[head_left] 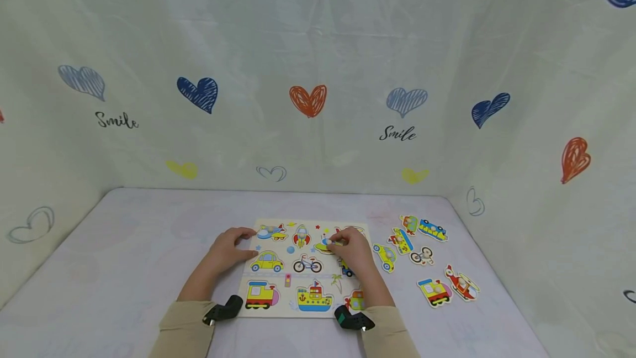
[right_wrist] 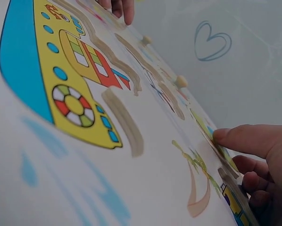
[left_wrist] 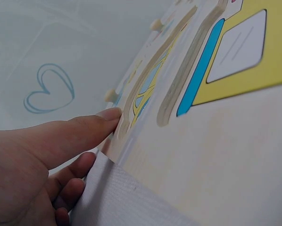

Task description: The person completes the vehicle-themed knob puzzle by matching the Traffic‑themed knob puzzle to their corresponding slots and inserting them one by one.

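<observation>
A wooden peg puzzle board (head_left: pixel 278 275) printed with vehicles lies flat on the table. My left hand (head_left: pixel 227 252) rests at its left edge, the thumb (left_wrist: pixel 91 128) touching the surface beside the car recess and the other fingers along the edge. Over the upper right part of the board, my right hand (head_left: pixel 354 253) pinches a green and yellow flying saucer piece (head_left: pixel 323 246); its thumb (right_wrist: pixel 240 136) shows on top. An airplane piece (head_left: pixel 270 232) and a rocket piece (head_left: pixel 301 235) sit at the top of the board.
To the board's right lie several loose pieces, among them a train (head_left: pixel 434 293), a helicopter (head_left: pixel 462 283), a motorcycle (head_left: pixel 422 256), a yellow car (head_left: pixel 385 257) and a blue bus (head_left: pixel 433 230). Behind the white table (head_left: pixel 149 220) hangs a curtain (head_left: pixel 348 159) with printed hearts.
</observation>
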Action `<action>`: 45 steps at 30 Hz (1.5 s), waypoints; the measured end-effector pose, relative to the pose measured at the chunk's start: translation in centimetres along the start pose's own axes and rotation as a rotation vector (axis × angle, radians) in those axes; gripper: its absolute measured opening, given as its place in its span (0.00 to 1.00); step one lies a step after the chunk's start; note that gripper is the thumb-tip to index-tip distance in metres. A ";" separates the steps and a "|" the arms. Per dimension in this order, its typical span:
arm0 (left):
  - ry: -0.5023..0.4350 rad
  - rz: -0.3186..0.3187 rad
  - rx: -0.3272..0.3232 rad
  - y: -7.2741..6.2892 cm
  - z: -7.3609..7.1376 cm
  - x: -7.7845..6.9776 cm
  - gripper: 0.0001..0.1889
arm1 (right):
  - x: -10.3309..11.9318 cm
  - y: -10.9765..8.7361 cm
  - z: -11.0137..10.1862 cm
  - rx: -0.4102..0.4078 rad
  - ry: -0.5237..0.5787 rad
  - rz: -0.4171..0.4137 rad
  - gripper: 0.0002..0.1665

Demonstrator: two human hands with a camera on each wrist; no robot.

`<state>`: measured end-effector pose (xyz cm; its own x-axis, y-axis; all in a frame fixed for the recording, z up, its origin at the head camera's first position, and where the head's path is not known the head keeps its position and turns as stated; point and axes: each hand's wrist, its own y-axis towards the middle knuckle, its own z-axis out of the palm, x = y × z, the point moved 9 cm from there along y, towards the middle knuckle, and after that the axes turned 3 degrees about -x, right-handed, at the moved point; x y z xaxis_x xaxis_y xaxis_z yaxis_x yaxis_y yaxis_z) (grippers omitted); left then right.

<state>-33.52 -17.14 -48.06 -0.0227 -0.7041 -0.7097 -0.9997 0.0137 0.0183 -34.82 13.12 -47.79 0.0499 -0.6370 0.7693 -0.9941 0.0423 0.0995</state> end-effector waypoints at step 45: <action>0.002 -0.014 0.030 0.1 0.1 0.0 0.28 | -2.1 -0.6 -10.4 0.083 0.069 0.094 0.21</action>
<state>-33.58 -17.09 -48.17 -0.0090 -0.7060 -0.7082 -0.9996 0.0254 -0.0127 -33.29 22.46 -42.86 -0.0402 -0.5783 0.8148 -0.9991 0.0333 -0.0257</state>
